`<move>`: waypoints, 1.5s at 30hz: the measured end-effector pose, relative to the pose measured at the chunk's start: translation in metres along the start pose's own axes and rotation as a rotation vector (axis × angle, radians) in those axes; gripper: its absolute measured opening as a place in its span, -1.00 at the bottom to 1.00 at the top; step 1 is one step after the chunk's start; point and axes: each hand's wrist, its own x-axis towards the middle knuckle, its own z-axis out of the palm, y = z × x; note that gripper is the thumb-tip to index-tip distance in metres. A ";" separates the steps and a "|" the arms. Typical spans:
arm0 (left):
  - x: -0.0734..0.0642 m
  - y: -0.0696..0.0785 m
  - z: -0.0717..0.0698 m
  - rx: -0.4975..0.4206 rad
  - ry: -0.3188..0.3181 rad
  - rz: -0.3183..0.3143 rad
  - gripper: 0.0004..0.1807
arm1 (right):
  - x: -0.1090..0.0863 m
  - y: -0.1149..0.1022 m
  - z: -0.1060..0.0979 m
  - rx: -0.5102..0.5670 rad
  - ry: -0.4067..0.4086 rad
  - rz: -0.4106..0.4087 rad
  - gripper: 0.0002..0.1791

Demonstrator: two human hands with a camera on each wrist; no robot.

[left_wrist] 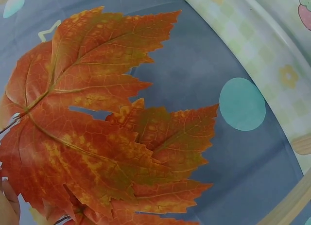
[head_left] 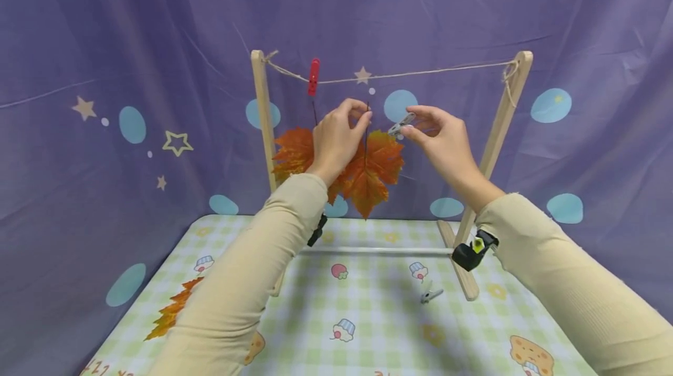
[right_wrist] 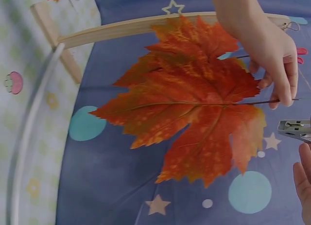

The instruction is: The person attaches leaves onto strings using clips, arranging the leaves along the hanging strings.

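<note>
My left hand (head_left: 339,136) pinches the dark stem of an orange maple leaf (head_left: 366,180), which hangs below the string (head_left: 436,72). In the right wrist view the same leaf (right_wrist: 194,108) spreads out under the left hand (right_wrist: 274,55). My right hand (head_left: 447,142) holds a grey clothespin (head_left: 402,123) between thumb and fingers, just right of the stem. Behind the left hand, a second maple leaf (head_left: 293,151) hangs by its stem from a red clothespin (head_left: 314,77) on the string. Most of the left fingers are out of the left wrist view.
Wooden posts (head_left: 505,113) hold up the string, with a white rod (head_left: 384,250) low between them. Another grey clothespin (head_left: 432,295) lies on the checked tablecloth (head_left: 389,306). A further leaf (head_left: 173,309) lies at left, partly behind my left sleeve.
</note>
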 end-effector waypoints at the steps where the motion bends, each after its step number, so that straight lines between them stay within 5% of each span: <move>1: 0.000 0.000 0.000 -0.003 0.004 0.000 -0.75 | 0.003 -0.002 0.000 0.000 0.001 0.000 -0.54; 29: -0.003 -0.013 -0.003 -0.009 0.028 0.024 -0.76 | 0.052 -0.043 0.016 -0.019 0.077 -0.146 -0.67; 45: 0.000 -0.011 0.001 -0.008 0.014 0.010 -0.76 | 0.063 -0.046 0.016 0.088 0.213 -0.081 -0.76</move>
